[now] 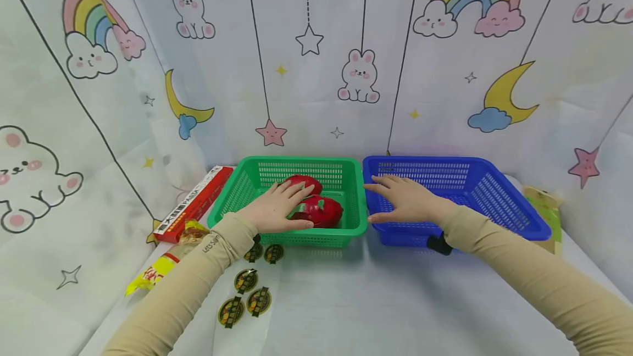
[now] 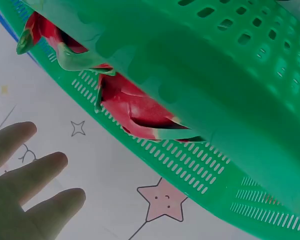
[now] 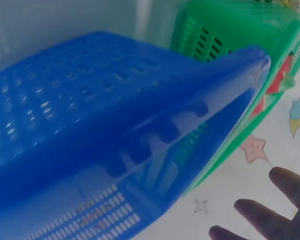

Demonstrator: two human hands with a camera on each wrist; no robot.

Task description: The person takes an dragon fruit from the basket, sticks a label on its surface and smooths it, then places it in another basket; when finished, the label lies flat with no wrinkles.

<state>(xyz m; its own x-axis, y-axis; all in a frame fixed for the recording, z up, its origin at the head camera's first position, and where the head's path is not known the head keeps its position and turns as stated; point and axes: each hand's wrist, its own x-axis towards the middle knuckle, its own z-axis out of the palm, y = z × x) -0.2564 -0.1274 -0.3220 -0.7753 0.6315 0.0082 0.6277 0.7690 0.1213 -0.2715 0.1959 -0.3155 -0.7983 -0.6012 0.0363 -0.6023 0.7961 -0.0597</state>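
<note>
Two red dragon fruits with green-tipped scales lie in the green basket [image 1: 353,202]; the nearer dragon fruit [image 1: 323,212] is partly covered by my left hand, and the farther dragon fruit [image 1: 305,181] sits behind it. My left hand [image 1: 277,209] hovers over the green basket with its fingers spread and extended. Over the left part of the blue basket [image 1: 514,202], my right hand [image 1: 407,199] is held with straight, parted fingers pointing left. Neither hand holds anything. In the left wrist view, three fingers [image 2: 37,172] show apart from the dragon fruit [image 2: 135,107].
Left of the green basket lie a red and white pasta box [image 1: 193,205] and a yellow snack-like packet [image 1: 163,268]. Several round dark stickers [image 1: 245,281] are on the white table [image 1: 356,301]. A green package [image 1: 546,213] lies behind the blue basket's right side. A patterned curtain [image 1: 316,109] hangs behind.
</note>
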